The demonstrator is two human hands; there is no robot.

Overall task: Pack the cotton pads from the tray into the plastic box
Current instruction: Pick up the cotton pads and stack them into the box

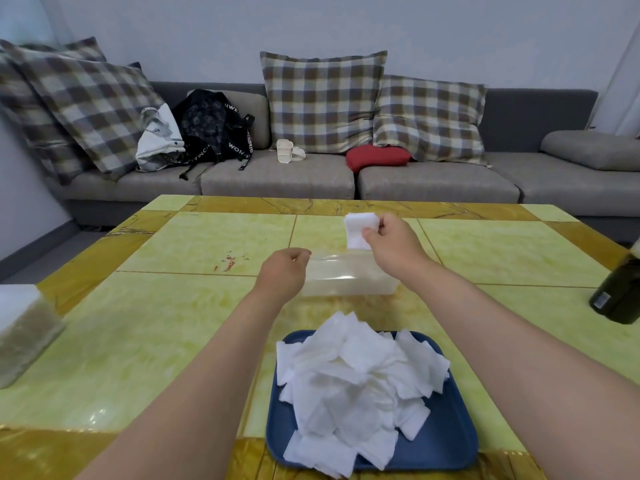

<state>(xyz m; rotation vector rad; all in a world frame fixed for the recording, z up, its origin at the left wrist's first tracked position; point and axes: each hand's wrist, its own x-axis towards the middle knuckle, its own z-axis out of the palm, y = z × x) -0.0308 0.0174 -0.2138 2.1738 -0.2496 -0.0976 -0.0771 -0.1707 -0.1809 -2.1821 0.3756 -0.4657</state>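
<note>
Above the far rim of the clear plastic box, the right hand pinches a small stack of white cotton pads between thumb and fingers, holding it upright in the air over the box's far side. Left hand sits at the box's left end, fingers curled in toward the rim; whether it actually grips the plastic, I cannot tell, as the hand hides that edge. Closer to the camera, the blue tray rests on the yellow-green table, heaped with a loose pile of pads spilling toward its edges. Box and tray stand apart, box farther back. Off right, a dark bottle lies at the table's edge.
</note>
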